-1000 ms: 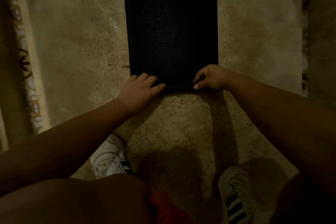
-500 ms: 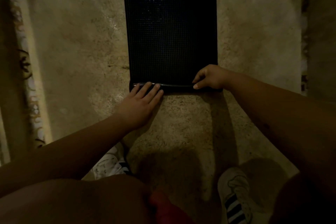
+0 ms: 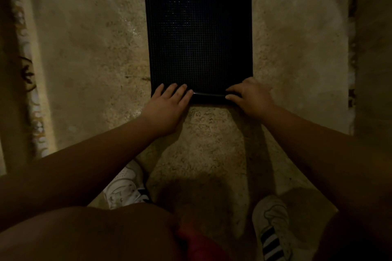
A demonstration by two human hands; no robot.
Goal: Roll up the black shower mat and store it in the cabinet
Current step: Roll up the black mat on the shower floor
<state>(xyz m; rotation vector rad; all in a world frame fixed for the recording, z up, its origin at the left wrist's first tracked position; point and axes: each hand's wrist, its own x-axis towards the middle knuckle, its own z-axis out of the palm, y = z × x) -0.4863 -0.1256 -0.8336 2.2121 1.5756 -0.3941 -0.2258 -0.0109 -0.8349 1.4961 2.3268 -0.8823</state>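
Observation:
The black shower mat (image 3: 198, 32) lies flat on the beige floor, a studded rectangle stretching away from me. Its near edge is curled into a thin roll (image 3: 209, 97). My left hand (image 3: 167, 105) rests palm down on the left end of that roll, fingers spread flat over it. My right hand (image 3: 249, 96) sits on the right end, fingers bent and pressing on the roll. No cabinet is in view.
I crouch over a pale stone floor (image 3: 89, 53) with a patterned border (image 3: 27, 74) along the left and top. My two white shoes (image 3: 125, 186) (image 3: 273, 226) stand just below the mat. A darker strip runs down the right edge (image 3: 373, 48).
The near edge of the mat has been turned over into a thin roll. My left hand slid back, then moved forward onto the roll; the right hand shifted slightly forward.

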